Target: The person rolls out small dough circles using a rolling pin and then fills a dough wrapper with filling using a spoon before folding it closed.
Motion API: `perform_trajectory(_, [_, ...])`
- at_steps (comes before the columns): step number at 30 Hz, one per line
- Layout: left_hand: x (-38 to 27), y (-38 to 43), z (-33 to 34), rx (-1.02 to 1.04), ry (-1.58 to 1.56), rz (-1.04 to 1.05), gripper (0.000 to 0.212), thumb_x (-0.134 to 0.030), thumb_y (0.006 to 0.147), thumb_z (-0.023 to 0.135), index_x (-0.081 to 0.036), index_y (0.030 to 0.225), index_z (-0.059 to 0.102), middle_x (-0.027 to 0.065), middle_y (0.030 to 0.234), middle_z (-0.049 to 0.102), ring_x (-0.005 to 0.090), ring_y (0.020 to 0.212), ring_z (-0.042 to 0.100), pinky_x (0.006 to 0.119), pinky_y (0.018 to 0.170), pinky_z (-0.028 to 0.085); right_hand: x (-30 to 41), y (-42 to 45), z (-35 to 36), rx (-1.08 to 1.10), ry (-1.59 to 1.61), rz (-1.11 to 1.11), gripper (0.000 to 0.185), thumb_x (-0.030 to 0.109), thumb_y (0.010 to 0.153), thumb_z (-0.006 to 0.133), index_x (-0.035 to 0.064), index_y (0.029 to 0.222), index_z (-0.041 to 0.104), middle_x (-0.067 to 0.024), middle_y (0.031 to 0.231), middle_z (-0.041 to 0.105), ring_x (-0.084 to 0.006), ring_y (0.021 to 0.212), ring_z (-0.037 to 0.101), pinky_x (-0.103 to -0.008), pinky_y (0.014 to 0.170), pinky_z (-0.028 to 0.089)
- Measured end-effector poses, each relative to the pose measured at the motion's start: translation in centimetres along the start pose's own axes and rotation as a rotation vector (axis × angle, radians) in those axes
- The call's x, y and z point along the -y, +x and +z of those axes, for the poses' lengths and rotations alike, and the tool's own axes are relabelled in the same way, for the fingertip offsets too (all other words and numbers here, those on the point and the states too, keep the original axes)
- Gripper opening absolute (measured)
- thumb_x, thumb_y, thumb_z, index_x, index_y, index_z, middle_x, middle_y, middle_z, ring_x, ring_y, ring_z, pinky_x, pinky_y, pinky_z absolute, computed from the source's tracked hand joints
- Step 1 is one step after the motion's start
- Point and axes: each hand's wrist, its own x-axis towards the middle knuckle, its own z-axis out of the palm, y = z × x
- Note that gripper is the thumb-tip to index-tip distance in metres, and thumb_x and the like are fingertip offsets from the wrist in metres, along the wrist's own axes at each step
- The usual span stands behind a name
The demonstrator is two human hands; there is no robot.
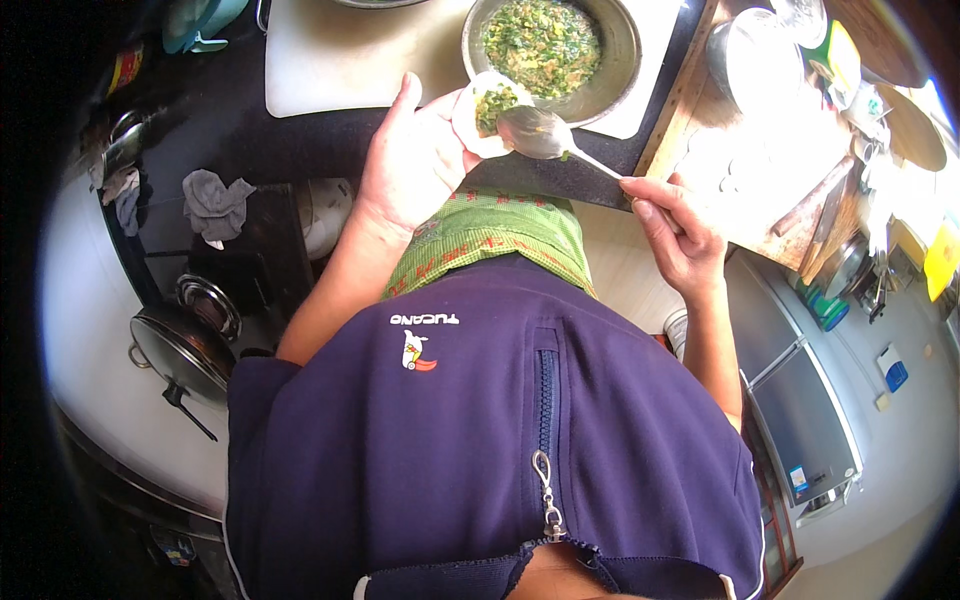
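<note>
My left hand (416,157) holds a round dough wrapper (466,120) on its fingers, with chopped green filling (493,105) on it. In my right hand (679,232) is the thin handle of a metal spoon (534,131), pinched between thumb and fingers. The spoon's bowl lies over the right part of the wrapper, its rounded back upward. Just beyond is a metal bowl (628,75) of chopped green and brown filling (544,49), standing on a white cutting board (330,67).
Part of another bowl (381,2) shows at the top edge. At right, a wooden board (660,131) bears pale round pieces, partly lost in glare, and a rolling pin (814,195). A grey cloth (216,204) and a lidded pan (184,360) are at left; a refrigerator (806,412) stands at right.
</note>
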Motion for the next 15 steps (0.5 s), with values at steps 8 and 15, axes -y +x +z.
perform_trajectory(8, [0.0,0.1,-1.6,0.035,-0.019,0.029,0.069,-0.050,0.096,0.026,0.009,0.132,0.033,0.0190,0.130,0.047,0.0280,0.119,0.047,0.040,0.102,0.035,-0.5,-0.3,-0.2,-0.152,0.465,0.472,0.019,0.015,0.093,0.052,0.0030,0.100,0.066,0.0028,0.066,0.053,-0.0034,0.054,0.045,-0.0188,0.050,0.037])
perform_trajectory(15, [-0.2,-0.4,-3.8,0.062,-0.147,-0.004,0.072,-0.052,0.095,0.027,0.011,0.126,0.039,0.0210,0.126,0.049,0.0301,0.119,0.047,0.042,0.103,0.033,-1.9,2.5,0.1,-0.110,-0.102,0.377,0.017,0.015,0.091,0.056,0.0020,0.099,0.064,-0.0045,0.066,0.057,-0.0097,0.060,0.053,-0.0251,0.056,0.044])
